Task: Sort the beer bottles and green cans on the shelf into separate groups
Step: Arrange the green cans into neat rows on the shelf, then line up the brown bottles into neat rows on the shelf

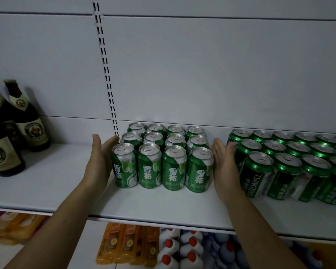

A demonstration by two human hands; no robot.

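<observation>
A block of several light green cans (163,158) stands in rows in the middle of the white shelf (163,204). My left hand (99,164) lies flat against the block's left side, fingers straight. My right hand (224,167) lies flat against its right side, in the gap before a second group of darker green Tsingtao cans (291,164). Several dark beer bottles (11,129) with cream labels stand at the shelf's far left, apart from the cans.
Bare shelf lies between the bottles and the light green cans. A slotted upright (105,66) runs down the back panel. The lower shelf holds orange bottles (124,245) and white bottles with red caps (178,251).
</observation>
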